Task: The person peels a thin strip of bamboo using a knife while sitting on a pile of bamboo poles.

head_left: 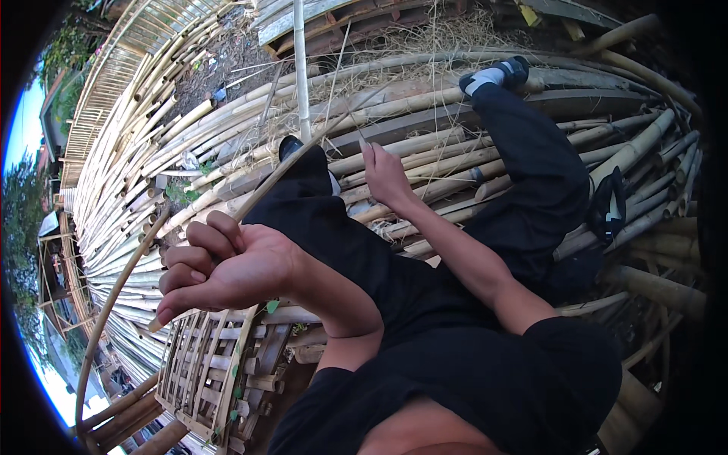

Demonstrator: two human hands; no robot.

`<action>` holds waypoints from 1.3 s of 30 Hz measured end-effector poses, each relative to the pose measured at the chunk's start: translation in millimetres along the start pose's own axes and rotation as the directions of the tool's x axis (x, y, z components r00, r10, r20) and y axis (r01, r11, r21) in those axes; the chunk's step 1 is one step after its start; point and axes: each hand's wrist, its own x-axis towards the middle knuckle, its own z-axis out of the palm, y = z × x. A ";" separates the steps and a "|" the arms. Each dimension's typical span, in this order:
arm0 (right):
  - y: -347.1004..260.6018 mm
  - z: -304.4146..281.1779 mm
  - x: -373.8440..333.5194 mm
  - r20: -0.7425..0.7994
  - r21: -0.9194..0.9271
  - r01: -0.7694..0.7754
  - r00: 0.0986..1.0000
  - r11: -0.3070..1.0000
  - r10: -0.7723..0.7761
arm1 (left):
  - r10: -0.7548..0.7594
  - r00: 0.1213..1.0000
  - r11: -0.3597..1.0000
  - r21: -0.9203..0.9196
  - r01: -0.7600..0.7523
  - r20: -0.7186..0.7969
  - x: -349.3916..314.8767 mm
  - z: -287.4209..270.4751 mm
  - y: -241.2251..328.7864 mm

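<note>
My left hand (227, 262) is raised at the left with its fingers curled inward. A long, narrow bamboo strip (292, 168) runs from behind these fingers up and away across my left leg; the curled fingers hide where they grip it. Farther forward, between my legs, my right hand (387, 178) is closed in a pinch. A thin, dark sliver, perhaps a blade, sticks up from its fingertips close to the strip's far part. It is too small to name surely.
Long bamboo poles (136, 205) lie spread over the ground. A slatted bamboo frame (205, 364) stands below my left hand, beside a curved stick (114, 296). An upright pale pole (301, 68) rises ahead. My dark-shoed foot (497, 74) rests on poles. Dry shavings (455, 34) lie beyond.
</note>
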 end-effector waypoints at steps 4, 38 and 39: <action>-26.7 -9.7 -8.2 0.072 -0.044 0.074 0.995 0.996 -0.071 | -0.035 0.999 0.998 0.051 0.035 0.014 -3.0 3.7 5.7; 160.6 -16.5 25.9 0.452 0.613 -0.738 0.622 0.284 0.640 | 0.008 0.994 0.982 -0.191 0.013 0.112 9.0 -18.8 18.1; 151.2 -22.4 32.7 0.484 0.650 -0.716 0.649 0.254 0.587 | 0.030 0.991 0.976 -0.216 -0.002 0.129 7.3 -20.2 26.7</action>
